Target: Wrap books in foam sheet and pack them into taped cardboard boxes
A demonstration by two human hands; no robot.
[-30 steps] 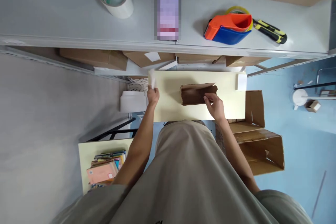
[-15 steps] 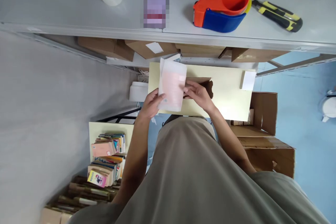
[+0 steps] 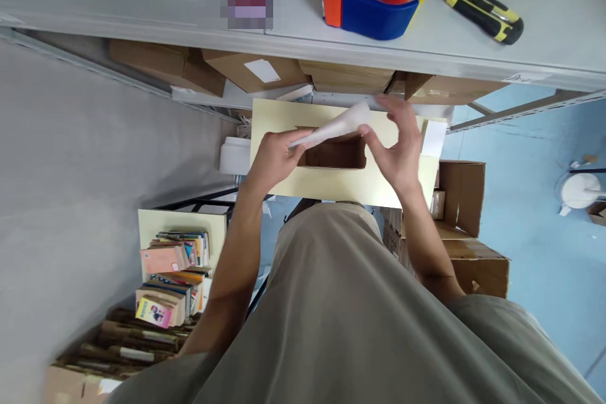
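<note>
The left grip point(image 3: 273, 161) holds the white packet point(image 3: 335, 126) by its left end over the open box point(image 3: 337, 156), the right grip point(image 3: 400, 150) wide beside the packet's right end.

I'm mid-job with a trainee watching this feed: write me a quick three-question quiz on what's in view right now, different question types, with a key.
1. Multiple choice: What does the left hand grip?
a) a tape roll
b) the white packet
c) a pair of scissors

2. True or false: In the picture, the utility knife lies to the right of the orange-and-blue tape dispenser.

3. Fill in the blank: The top of the cardboard box on the pale yellow table is ____.

Key: 1. b; 2. True; 3. open
</note>
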